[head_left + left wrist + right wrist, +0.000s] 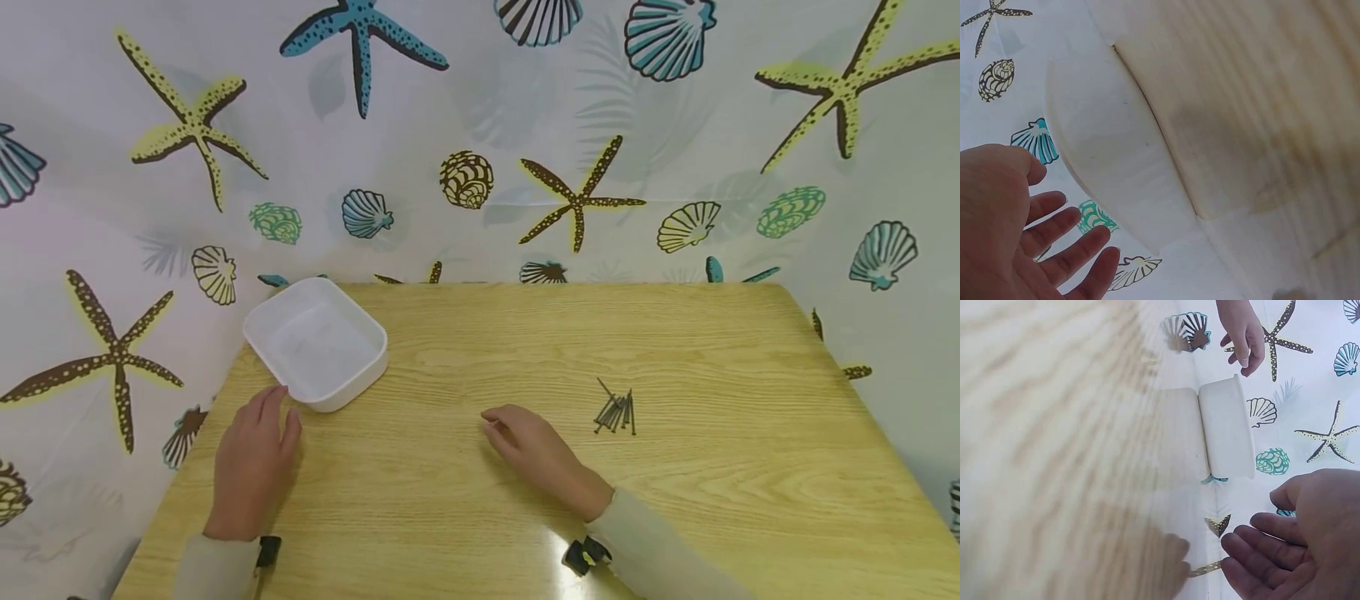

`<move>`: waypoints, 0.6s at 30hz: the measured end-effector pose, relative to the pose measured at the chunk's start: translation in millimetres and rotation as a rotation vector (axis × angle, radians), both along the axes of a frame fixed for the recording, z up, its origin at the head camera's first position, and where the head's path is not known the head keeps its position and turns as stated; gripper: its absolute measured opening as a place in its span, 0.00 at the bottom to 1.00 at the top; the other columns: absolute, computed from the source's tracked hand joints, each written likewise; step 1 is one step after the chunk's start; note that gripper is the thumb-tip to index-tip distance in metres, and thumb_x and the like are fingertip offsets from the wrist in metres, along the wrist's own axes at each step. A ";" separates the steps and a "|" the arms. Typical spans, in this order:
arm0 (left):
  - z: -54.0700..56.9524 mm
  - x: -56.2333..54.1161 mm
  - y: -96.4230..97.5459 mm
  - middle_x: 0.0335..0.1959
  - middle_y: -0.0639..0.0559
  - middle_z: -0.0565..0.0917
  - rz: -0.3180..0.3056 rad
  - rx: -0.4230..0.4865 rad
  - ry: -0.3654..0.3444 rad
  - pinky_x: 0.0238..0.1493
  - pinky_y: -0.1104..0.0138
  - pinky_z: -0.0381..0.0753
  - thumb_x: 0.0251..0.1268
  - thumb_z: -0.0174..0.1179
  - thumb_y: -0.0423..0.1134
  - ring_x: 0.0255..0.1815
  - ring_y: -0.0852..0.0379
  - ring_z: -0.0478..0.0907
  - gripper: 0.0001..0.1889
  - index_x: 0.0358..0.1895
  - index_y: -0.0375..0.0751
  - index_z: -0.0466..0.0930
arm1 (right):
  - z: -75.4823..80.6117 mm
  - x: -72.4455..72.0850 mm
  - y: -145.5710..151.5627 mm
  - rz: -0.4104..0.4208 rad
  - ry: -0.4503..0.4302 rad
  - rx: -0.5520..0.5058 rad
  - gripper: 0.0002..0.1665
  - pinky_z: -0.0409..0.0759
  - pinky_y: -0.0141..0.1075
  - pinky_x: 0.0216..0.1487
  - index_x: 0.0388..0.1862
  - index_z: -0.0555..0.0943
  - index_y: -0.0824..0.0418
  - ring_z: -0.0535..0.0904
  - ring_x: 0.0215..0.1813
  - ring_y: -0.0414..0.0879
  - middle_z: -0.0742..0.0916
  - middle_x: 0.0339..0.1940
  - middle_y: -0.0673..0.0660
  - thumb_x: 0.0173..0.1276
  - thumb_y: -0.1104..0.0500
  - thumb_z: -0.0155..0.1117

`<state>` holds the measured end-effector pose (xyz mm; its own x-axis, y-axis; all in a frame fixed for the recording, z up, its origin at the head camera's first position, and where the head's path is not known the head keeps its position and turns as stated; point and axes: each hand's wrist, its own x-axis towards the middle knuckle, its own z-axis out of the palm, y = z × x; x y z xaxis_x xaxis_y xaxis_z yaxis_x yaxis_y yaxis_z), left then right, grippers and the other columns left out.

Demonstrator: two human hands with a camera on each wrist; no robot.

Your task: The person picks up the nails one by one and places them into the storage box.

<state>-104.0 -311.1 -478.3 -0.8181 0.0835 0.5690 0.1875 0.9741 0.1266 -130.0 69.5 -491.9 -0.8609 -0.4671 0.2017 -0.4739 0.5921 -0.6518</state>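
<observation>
Seems preparatory, with left hand [251, 458] empty, loosely spread beside white container [351, 390], right hand [538, 450] empty, relaxed, left of nails [617, 410]; likely needs fine pinch next.

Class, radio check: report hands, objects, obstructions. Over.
Left hand empty, beside white squarish open tub. Right hand empty, left of slender dark metal nails. Nails heaped loosely. No obstruction apparent.
</observation>
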 end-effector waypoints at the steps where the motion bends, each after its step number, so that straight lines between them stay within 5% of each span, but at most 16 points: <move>1: -0.1 -0.2 0.3 0.49 0.34 0.76 -0.005 0.001 0.003 0.37 0.47 0.74 0.62 0.55 0.38 0.43 0.36 0.75 0.20 0.53 0.27 0.72 | 0.4 -1.3 -1.8 0.002 0.010 0.013 0.19 0.76 0.37 0.46 0.54 0.78 0.59 0.78 0.45 0.38 0.83 0.47 0.51 0.71 0.52 0.53; 10: 4.8 -5.7 1.9 0.52 0.33 0.74 0.019 0.001 -0.071 0.38 0.45 0.73 0.66 0.52 0.40 0.47 0.35 0.73 0.20 0.55 0.28 0.70 | 3.7 -14.2 -25.7 0.050 0.091 0.091 0.19 0.73 0.40 0.52 0.54 0.78 0.60 0.77 0.53 0.44 0.83 0.50 0.52 0.71 0.52 0.53; 18: 4.1 -13.1 -6.7 0.49 0.33 0.75 0.035 -0.028 -0.042 0.37 0.46 0.74 0.66 0.52 0.40 0.44 0.35 0.74 0.19 0.53 0.27 0.72 | 6.8 -21.1 -55.1 0.113 -0.062 -0.013 0.20 0.76 0.36 0.46 0.54 0.78 0.64 0.79 0.46 0.42 0.83 0.48 0.54 0.72 0.53 0.50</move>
